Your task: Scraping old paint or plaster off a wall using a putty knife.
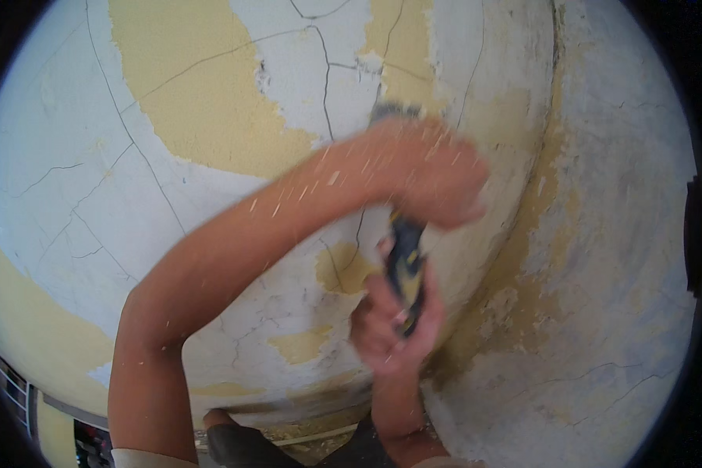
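A scraper [405,253] with a black and yellow handle is held upright against a cracked wall [234,101] of peeling white and yellow paint. Its grey blade end shows blurred just above my left hand. My right hand [398,320] is wrapped round the lower handle. Higher up, my left hand [448,171] crosses over the tool and is closed on its upper part, smeared by motion, hiding the neck. Small pale flakes streak through the air in front of my left forearm.
A corner runs down the right, where a stained grey-white wall [616,195] begins. Debris lies along the wall's foot [320,441] near my legs. A dark object [691,234] stands at the far right edge. Metal bars [15,394] show at the lower left.
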Motion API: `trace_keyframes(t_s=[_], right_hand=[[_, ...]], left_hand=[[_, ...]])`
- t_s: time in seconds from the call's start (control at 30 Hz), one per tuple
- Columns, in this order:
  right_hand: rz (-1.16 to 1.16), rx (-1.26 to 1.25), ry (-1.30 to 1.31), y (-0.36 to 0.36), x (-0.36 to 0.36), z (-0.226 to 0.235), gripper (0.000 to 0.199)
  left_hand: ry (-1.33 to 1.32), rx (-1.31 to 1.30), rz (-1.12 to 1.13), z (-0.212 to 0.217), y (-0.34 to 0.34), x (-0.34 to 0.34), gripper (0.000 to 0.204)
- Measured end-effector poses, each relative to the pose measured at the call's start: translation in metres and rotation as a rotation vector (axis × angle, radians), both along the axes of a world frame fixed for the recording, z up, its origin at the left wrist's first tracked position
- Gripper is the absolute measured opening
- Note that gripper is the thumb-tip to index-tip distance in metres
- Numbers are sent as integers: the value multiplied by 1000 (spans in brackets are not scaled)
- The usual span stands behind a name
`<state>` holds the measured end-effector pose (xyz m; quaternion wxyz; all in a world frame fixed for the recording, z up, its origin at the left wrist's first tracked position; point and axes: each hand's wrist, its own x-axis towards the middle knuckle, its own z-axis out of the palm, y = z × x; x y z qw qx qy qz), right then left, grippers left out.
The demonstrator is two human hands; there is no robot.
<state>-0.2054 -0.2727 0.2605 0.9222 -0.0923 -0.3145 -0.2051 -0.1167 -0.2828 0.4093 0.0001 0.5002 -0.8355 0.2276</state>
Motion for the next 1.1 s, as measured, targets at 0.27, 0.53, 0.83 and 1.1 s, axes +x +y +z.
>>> trace_keyframes(t_s=[0.27,0.53,0.83,1.1], right_hand=[[74,129,-60,-8,-9,24,50],[71,147,-130,-6,-12,26,48],[-12,30,-56,1,-15,4,47],[49,-67,-103,17,-8,25,48]], left_hand=[[148,-183,-59,52,-10,-24,43],[87,-61,6,56,-11,-33,42],[77,104,25,34,-7,-31,40],[-35,118,20,30,-1,-28,37]])
